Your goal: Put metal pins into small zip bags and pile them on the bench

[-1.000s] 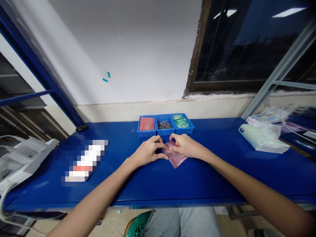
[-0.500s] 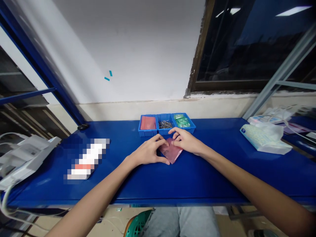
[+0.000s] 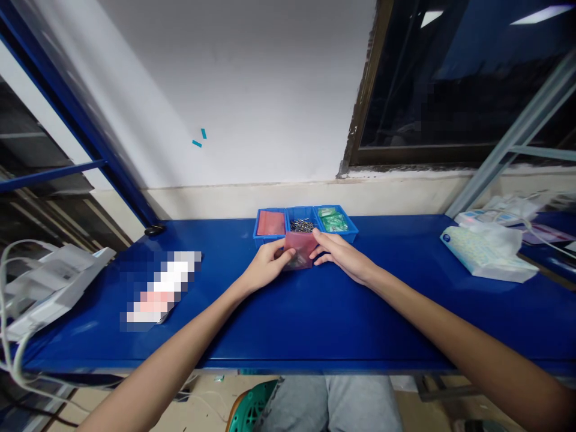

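A small pink see-through plastic bag (image 3: 300, 247) is held up in front of the blue bins, with something dark and greenish showing faintly in its lower part. My left hand (image 3: 266, 264) grips its left side, thumb across the front. At the upper right corner, my right hand (image 3: 342, 257) pinches the bag between thumb and forefinger, the other fingers curled loosely below. Just behind stand three joined blue bins (image 3: 262, 242). They hold flat pink bags (image 3: 271, 222) on the left, loose metal screws or nails (image 3: 302, 225) in the middle, and green packets (image 3: 333, 219) on the right.
The blue tabletop (image 3: 279, 330) runs back to a white wall (image 3: 252, 120). A tissue pack (image 3: 483, 255) lies at the right. On the left are a blurred-out white object (image 3: 168, 282) and a white device with cables (image 3: 56, 288). Metal posts rise at both sides.
The pink bag has been raised and turned upright, from lying on the table to facing me. My left thumb has moved onto its front, and my right hand now pinches its upper right corner.
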The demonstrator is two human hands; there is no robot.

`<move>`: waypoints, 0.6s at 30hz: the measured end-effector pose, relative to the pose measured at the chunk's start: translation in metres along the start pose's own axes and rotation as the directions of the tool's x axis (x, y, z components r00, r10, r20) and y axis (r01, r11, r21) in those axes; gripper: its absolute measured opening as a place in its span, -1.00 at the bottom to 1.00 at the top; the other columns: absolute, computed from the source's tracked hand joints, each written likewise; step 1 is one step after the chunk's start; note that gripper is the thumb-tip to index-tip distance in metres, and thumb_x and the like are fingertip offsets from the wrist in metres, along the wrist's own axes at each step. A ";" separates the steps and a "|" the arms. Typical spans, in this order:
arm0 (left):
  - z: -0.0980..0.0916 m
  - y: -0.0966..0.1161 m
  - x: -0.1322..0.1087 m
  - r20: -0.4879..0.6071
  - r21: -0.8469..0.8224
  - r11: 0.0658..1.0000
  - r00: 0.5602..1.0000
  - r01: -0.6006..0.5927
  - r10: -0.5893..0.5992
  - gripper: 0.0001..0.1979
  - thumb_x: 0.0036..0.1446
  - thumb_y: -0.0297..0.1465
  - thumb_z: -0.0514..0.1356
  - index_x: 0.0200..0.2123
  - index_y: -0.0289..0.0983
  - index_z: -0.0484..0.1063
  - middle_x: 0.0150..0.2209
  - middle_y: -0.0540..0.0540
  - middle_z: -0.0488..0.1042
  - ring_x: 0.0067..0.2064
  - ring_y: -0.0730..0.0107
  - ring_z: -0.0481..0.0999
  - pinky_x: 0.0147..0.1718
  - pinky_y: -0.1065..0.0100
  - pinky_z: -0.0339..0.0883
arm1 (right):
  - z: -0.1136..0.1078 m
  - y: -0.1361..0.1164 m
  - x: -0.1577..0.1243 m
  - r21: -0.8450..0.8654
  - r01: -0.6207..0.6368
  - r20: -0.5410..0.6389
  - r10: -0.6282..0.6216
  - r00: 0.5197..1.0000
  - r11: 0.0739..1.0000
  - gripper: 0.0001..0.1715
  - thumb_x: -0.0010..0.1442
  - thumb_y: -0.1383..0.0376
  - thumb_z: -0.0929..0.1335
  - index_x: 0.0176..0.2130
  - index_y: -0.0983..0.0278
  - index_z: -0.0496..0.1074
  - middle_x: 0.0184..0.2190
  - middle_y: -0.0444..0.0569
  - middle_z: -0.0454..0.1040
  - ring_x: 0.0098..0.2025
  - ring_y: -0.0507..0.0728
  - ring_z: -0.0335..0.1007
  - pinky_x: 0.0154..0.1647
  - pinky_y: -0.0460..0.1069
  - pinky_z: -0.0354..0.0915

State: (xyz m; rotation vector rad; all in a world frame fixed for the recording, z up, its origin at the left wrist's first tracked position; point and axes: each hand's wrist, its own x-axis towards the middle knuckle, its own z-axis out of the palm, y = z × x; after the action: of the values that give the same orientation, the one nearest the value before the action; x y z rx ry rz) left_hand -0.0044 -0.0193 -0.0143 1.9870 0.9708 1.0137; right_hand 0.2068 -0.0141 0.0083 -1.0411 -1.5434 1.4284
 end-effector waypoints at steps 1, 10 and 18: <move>0.000 -0.001 0.001 -0.033 -0.053 0.998 0.999 0.024 -0.026 -0.65 0.29 -0.20 0.11 -0.09 -0.35 0.50 -0.19 -0.12 0.56 -0.29 0.33 0.47 -0.28 0.36 0.34 | 0.001 0.002 0.000 -0.004 0.004 0.012 -0.004 1.000 1.000 -0.39 0.25 -0.18 0.30 -0.10 0.28 0.48 -0.27 0.02 0.48 -0.26 0.09 0.44 -0.33 -0.08 0.41; 0.001 -0.005 0.002 -0.098 -0.433 0.892 0.977 0.131 -0.191 -0.70 0.18 -0.18 0.26 -0.24 -0.33 0.52 -0.32 -0.07 0.53 -0.35 0.38 0.45 -0.33 0.41 0.30 | 0.015 0.009 -0.005 0.108 -0.086 0.098 0.075 0.992 0.990 -0.28 0.31 -0.24 0.15 0.00 0.25 0.44 -0.10 0.15 0.55 -0.13 0.18 0.49 -0.20 0.01 0.44; 0.003 0.001 0.003 -0.004 -0.668 0.725 0.973 0.168 -0.229 -0.70 0.17 -0.23 0.28 -0.12 -0.33 0.50 -0.17 -0.17 0.54 -0.23 0.27 0.52 -0.18 0.22 0.44 | 0.013 -0.002 -0.008 0.382 -0.179 0.179 0.118 0.977 0.907 -0.32 0.35 -0.18 0.14 0.10 0.24 0.36 0.02 0.21 0.49 -0.11 0.22 0.52 -0.17 0.14 0.50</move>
State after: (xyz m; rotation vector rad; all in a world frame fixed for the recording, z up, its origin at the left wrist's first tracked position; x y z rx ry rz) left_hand 0.0001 -0.0179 -0.0143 1.2203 0.7024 1.1298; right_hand 0.1979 -0.0262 0.0093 -0.8295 -1.2193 1.8716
